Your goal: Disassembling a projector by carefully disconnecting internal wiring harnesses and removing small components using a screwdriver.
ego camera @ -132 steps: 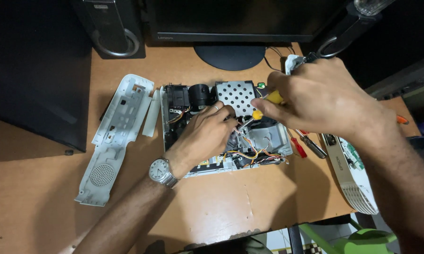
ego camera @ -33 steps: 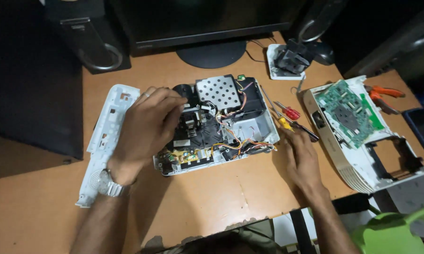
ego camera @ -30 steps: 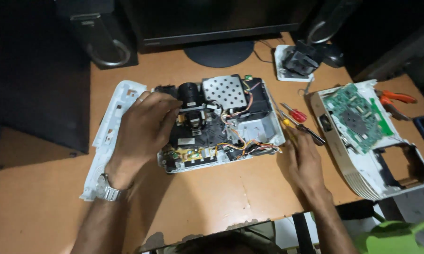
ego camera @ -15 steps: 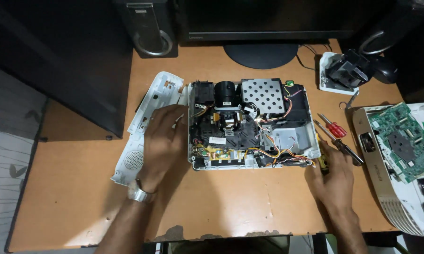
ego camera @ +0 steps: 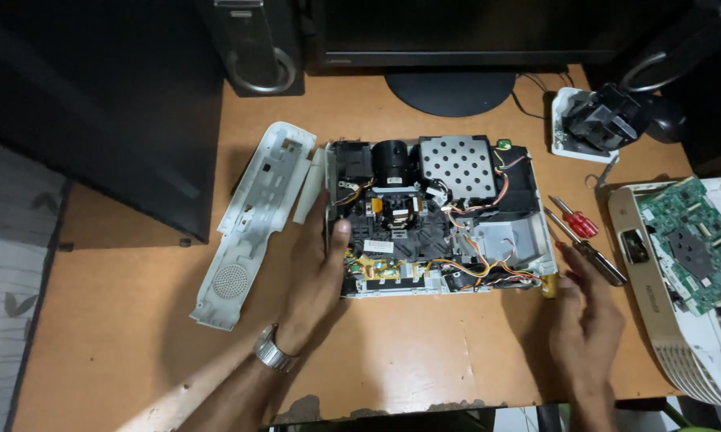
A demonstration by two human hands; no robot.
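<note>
Left hand: the left hand (ego camera: 316,276) lies flat and loose against the left side of the opened projector (ego camera: 436,216), palm down on the desk (ego camera: 136,320), thumb pointing up along the casing edge, grasping nothing. A metal wristwatch (ego camera: 271,352) sits on the wrist, and the forearm runs in from the near edge.
Right hand: the right hand (ego camera: 588,324) rests near the projector's near right corner, fingers spread and relaxed, holding nothing. Its fingertips lie just beside a black-handled screwdriver (ego camera: 592,258) and a yellow-handled tool (ego camera: 548,286).
Projector: it sits at the middle of the desk with its cover off, showing a black lens, a perforated metal plate and coloured wires.
Left of it: a long white plastic cover panel (ego camera: 252,220) lies on the desk, just beside the left hand.
Right of it: a red-handled screwdriver (ego camera: 576,222) lies next to the black one; further right is a second white casing with a green circuit board (ego camera: 692,240).
Far side: a monitor stand (ego camera: 448,88), a speaker (ego camera: 252,44) and a black part on a white tray (ego camera: 604,120).
Change: a second ago the left hand covered the projector's left half; now it has slid off to the outer edge. The right hand stays at the right corner.
</note>
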